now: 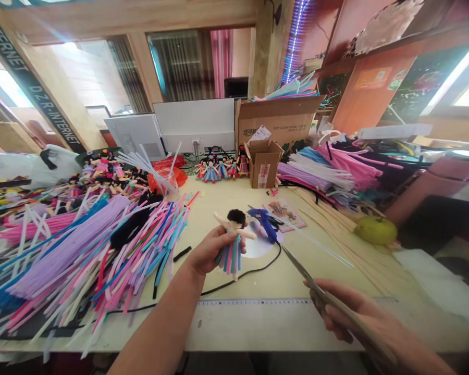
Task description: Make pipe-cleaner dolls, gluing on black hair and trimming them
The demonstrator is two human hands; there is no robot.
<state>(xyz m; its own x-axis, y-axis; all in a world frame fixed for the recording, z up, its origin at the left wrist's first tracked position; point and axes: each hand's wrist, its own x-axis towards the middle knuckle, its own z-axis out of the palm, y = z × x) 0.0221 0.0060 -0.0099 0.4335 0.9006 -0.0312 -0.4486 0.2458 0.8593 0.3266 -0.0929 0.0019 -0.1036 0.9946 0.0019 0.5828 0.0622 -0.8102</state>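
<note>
Your left hand pinches the doll below its arms | likely light, soft, bendable: favour the torso | your right hand grips a metal tool

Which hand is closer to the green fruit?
Right. The right hand, gripping a metal tool, is just on the near side of the green fruit; the left hand, holding a doll, is much farther left.

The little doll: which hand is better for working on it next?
Probably the right hand: it holds the long pointed tool, while the left hand is busy holding the doll up.
</note>
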